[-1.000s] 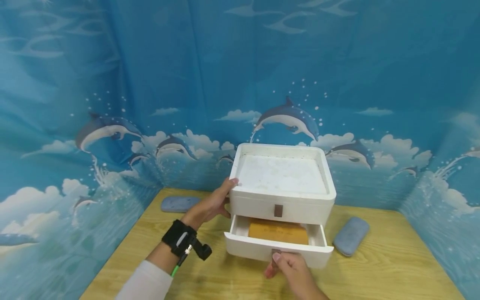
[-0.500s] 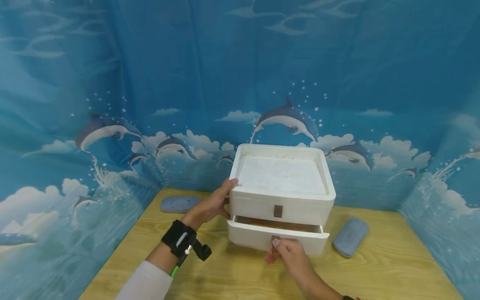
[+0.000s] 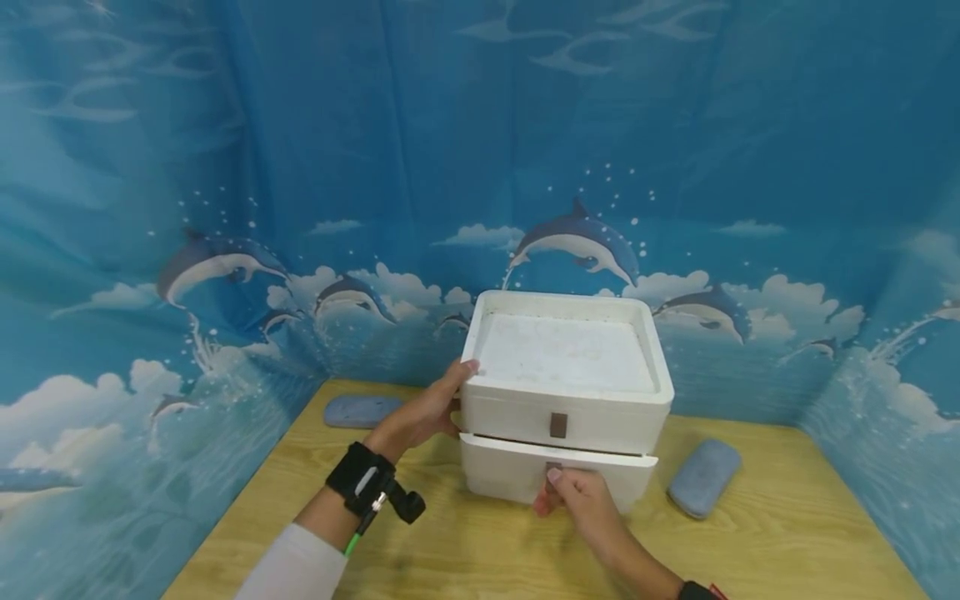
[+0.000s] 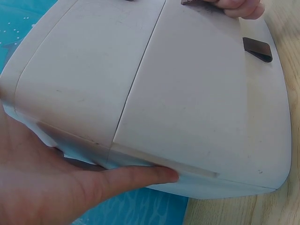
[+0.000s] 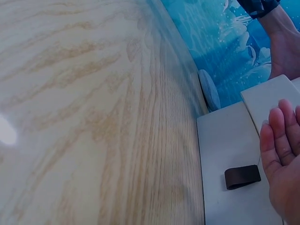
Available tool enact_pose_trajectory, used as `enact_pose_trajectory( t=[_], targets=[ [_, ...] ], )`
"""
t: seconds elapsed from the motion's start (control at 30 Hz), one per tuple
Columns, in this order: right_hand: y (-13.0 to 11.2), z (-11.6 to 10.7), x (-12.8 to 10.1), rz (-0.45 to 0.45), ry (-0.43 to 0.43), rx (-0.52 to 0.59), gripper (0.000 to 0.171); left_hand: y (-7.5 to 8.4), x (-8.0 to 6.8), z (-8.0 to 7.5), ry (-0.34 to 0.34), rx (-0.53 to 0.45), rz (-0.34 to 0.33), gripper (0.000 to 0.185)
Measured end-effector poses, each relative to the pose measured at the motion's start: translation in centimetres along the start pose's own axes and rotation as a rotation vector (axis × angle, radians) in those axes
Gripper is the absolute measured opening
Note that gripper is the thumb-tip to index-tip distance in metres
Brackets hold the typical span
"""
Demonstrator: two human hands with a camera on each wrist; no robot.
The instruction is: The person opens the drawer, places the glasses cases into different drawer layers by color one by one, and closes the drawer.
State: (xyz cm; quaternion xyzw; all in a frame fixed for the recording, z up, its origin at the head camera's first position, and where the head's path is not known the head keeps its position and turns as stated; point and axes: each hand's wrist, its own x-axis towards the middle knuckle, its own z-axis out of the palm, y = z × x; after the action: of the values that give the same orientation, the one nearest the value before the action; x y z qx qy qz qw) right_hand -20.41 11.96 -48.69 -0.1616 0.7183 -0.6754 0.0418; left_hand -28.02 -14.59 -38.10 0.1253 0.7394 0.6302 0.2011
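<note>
Lower drawer [image 3: 558, 477] now pushed almost flush into white drawer box [image 3: 564, 392] on wooden table [image 3: 465, 550], brown tab [image 3: 553, 469] pinched by right hand [image 3: 581, 502], box side braced by left hand [image 3: 423, 410] with fingers straight.

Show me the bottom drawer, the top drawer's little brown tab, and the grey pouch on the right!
bottom drawer [image 3: 510, 477], head view, front panel
brown tab [image 3: 557, 425], head view, its middle
grey pouch [image 3: 703, 478], head view, top surface

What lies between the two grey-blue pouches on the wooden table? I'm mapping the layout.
In the head view, the white two-drawer plastic box stands between the pouches.
</note>
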Motion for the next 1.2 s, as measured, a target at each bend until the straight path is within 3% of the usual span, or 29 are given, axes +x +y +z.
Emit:
enact_pose_trajectory(
  t=[0.43,0.63,0.9,1.2],
  targets=[
    [0.9,-0.1,1.2,0.001,0.037,0.005,0.038,-0.4,-0.2,-0.2,-0.009,-0.011,0.018,0.074],
    [0.9,-0.3,1.9,0.049,0.058,0.001,0.036,-0.3,0.0,-0.3,-0.010,0.004,0.020,0.074],
    [0.7,-0.1,1.8,0.045,0.019,-0.001,0.039,-0.5,-0.1,-0.4,0.019,0.003,-0.006,0.080],
    [1.1,-0.4,1.2,0.078,0.074,-0.020,0.038,-0.3,0.1,-0.2,0.007,0.013,0.000,0.080]
  ],
)
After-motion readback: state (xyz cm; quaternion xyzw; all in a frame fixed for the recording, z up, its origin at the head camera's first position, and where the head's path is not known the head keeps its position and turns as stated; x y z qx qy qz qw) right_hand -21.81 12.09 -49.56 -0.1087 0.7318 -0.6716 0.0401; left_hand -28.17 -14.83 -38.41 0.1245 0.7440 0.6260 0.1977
